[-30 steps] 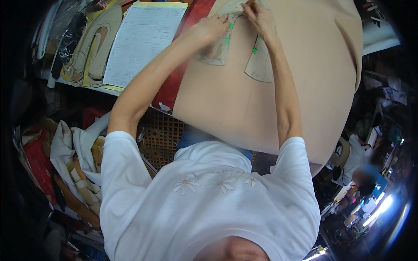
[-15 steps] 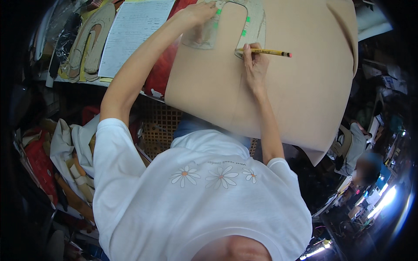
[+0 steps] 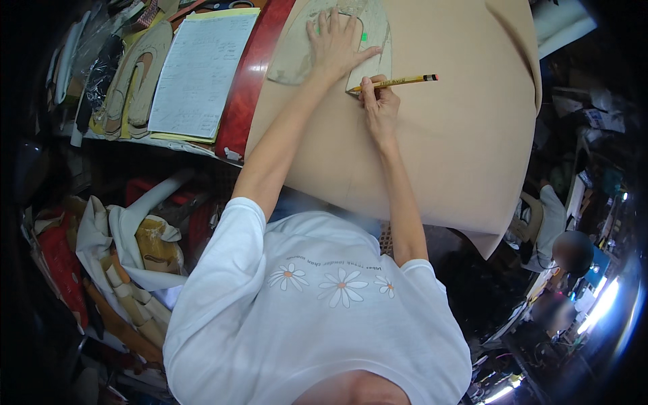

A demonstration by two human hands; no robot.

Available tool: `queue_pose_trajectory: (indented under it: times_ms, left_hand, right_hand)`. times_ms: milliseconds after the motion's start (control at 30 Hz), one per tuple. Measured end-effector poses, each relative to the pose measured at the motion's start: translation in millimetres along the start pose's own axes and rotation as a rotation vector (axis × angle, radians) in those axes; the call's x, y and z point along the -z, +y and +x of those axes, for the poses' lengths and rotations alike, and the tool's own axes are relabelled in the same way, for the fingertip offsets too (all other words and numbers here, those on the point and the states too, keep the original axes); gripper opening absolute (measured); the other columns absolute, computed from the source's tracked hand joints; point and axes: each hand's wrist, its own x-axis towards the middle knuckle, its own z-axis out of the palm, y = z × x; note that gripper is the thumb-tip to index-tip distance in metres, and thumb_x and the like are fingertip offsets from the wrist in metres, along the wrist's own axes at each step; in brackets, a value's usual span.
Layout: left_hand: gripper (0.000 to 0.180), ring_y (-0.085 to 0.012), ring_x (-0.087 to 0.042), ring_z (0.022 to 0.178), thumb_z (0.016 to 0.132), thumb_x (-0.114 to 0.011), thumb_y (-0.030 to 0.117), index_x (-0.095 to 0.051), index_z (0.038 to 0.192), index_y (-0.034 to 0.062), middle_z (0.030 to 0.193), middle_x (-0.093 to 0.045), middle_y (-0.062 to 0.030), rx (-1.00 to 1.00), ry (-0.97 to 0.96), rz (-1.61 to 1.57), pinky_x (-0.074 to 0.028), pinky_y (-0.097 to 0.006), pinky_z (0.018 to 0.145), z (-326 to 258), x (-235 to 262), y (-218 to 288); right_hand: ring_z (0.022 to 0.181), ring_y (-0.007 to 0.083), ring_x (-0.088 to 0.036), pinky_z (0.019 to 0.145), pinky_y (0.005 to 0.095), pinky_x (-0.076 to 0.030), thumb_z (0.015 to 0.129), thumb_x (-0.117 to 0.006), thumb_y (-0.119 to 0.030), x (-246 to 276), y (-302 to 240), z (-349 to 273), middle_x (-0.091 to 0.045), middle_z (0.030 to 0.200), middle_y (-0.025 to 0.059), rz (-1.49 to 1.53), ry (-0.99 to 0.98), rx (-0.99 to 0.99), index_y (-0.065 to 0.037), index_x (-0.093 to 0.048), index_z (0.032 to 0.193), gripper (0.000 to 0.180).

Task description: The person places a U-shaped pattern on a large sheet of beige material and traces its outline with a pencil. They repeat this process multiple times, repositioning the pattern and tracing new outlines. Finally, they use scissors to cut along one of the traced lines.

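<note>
My left hand lies flat with fingers spread on a pale arch-shaped pattern piece with green marks. Beneath the pattern is a large tan sheet of material, which drapes over the table's near edge. A yellow pencil with a pink eraser is pinched in my right hand. Its point meets the lower end of the pattern's right leg, and its eraser end leans out to the right. My left fingers cover part of the pattern's inner edge.
Left of the sheet are a red strip, a written paper pad and more curved pattern pieces. Rolled materials are piled below the table at left. Another person is at the far right.
My left hand has moved right and down onto the pattern, its fingers now spread. The pattern appears shifted left in view. My right hand keeps the pencil at the leg's lower end.
</note>
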Motion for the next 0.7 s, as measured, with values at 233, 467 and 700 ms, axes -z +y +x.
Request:
queue_pose_trajectory:
  times_ms: [233,467,700]
  left_hand:
    - [0.095,-0.0441,-0.019,0.140,0.076,-0.042,0.081,-0.042,0.144,0.0145,0.152,-0.024,-0.0237,0.009,-0.012,-0.026,-0.007,-0.065,0.109,-2.0,-1.8,-2.2]
    - [0.092,-0.0451,-0.019,0.140,0.076,-0.046,0.078,-0.041,0.144,0.0158,0.154,-0.024,-0.0201,0.020,0.000,-0.091,-0.006,-0.068,0.108,-5.6,2.1,0.1]
    - [0.075,-0.0436,-0.025,0.138,0.084,-0.043,0.069,-0.041,0.145,0.0247,0.154,-0.028,-0.0147,-0.056,-0.023,0.133,-0.013,-0.073,0.101,-8.6,5.9,2.5]
  right_hand:
    - [0.066,0.0064,-0.047,0.061,0.0229,-0.041,0.098,-0.056,-0.031,59.6,-15.3,-11.7,-0.054,0.071,-0.0012,-0.205,-0.007,-0.151,-0.004,-0.060,0.087,0.029]
    - [0.080,0.0094,-0.058,0.073,0.0247,-0.045,0.094,-0.063,-0.025,63.0,-49.0,49.8,-0.065,0.083,0.0028,-0.270,0.080,0.307,-0.001,-0.065,0.099,0.024]
    - [0.108,0.0349,-0.059,0.101,0.0622,-0.030,0.087,-0.058,-0.053,-87.4,-54.0,90.4,-0.070,0.100,0.0165,-0.640,-0.306,0.421,-0.010,-0.075,0.098,0.047]
